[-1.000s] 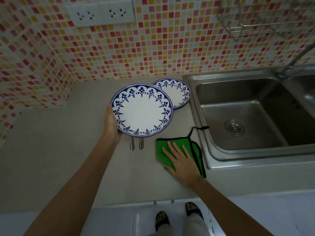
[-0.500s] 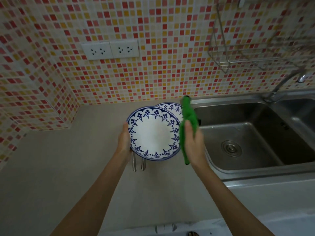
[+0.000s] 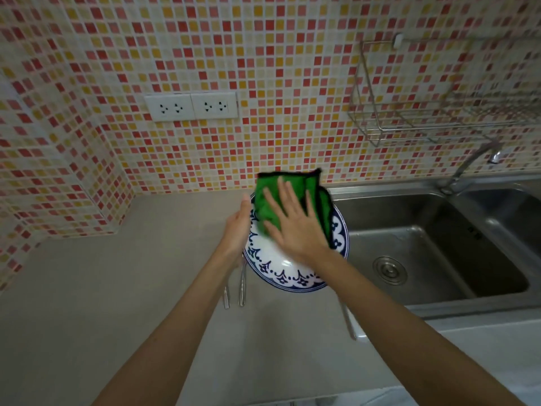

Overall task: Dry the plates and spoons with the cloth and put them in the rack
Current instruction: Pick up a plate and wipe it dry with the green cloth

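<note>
A white plate with a blue patterned border (image 3: 288,275) is held up over the counter, tilted toward me. My left hand (image 3: 238,227) grips its left rim. A green cloth with black edging (image 3: 268,202) covers the plate's upper half. My right hand (image 3: 295,227) presses the cloth against the plate with its fingers spread flat. Two spoon handles (image 3: 241,285) lie on the counter just below the plate, and another utensil handle (image 3: 348,320) shows by my right forearm. The second plate is hidden behind the held one. A wire rack (image 3: 409,121) hangs on the tiled wall at upper right.
A steel double sink (image 3: 439,253) lies right of the plate, with its faucet (image 3: 471,162) under the rack. Two wall outlets (image 3: 191,106) sit above the grey counter (image 3: 117,288), which stretches to the left corner.
My right hand picked the green cloth up off the counter and now presses it flat on the plate's face. The left hand lifted the plate higher and to the right.
</note>
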